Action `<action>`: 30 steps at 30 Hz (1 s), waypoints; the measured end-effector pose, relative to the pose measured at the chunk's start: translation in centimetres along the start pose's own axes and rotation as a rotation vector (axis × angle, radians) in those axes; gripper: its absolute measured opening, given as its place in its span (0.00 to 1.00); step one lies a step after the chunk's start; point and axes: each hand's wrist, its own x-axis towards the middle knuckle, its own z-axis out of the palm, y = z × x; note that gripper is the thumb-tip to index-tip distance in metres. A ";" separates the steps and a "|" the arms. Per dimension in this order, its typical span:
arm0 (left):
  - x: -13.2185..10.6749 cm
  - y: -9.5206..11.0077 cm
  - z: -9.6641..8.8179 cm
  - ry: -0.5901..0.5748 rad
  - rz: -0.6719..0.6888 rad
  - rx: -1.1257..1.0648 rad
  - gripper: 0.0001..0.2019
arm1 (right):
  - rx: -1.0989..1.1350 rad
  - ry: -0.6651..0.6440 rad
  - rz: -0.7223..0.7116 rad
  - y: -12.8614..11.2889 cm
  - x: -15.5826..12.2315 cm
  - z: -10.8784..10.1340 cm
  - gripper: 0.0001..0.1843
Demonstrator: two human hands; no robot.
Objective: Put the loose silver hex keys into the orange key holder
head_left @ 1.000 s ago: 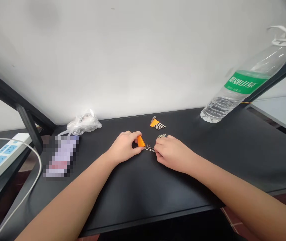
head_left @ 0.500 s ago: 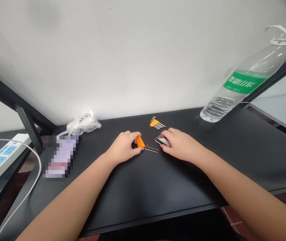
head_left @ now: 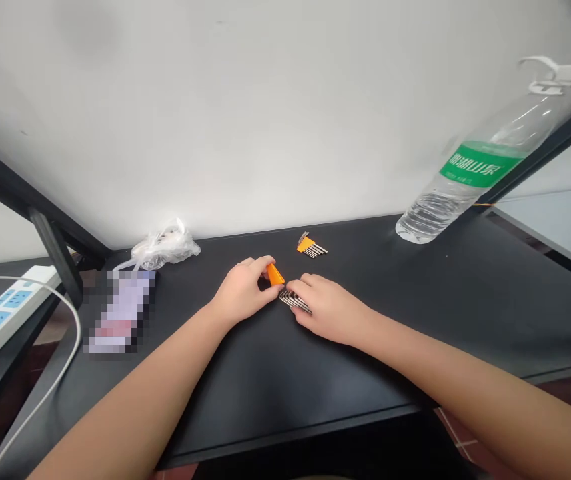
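My left hand (head_left: 245, 288) pinches an orange plastic hex key holder (head_left: 275, 274) between thumb and fingers, near the middle of the black table. Close to its right, my right hand (head_left: 328, 307) is closed around several silver hex keys (head_left: 293, 300), whose bent ends point left toward the holder. The fingers partly cover these keys. Behind both hands lies a second orange holder (head_left: 307, 245) with several hex keys fitted through it, touched by neither hand.
A large water bottle (head_left: 485, 163) with a green label stands at the back right. At the left are a clear plastic bag (head_left: 165, 245), a blurred-out phone-like object (head_left: 123, 310), a white power strip (head_left: 13, 303) and a white cable (head_left: 76, 327). A pale wall (head_left: 285, 120) rises behind.
My right hand has moved left with the hex keys, up beside the holder. Two loose keys that lay between the hands now blend into or sit under that bunch. My left hand tilted the holder slightly.
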 end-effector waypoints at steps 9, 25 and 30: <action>0.1 0.1 -0.3 0.055 -0.035 -0.018 0.20 | 0.105 0.062 0.073 2.2 0.4 -1.9 0.15; 0.0 0.5 -1.3 -0.271 -0.144 -0.411 0.22 | 0.137 0.040 -0.145 4.1 1.0 0.2 0.17; 0.0 0.6 -1.5 -0.304 -0.105 -0.433 0.20 | 0.089 0.054 -0.099 3.8 0.8 0.2 0.13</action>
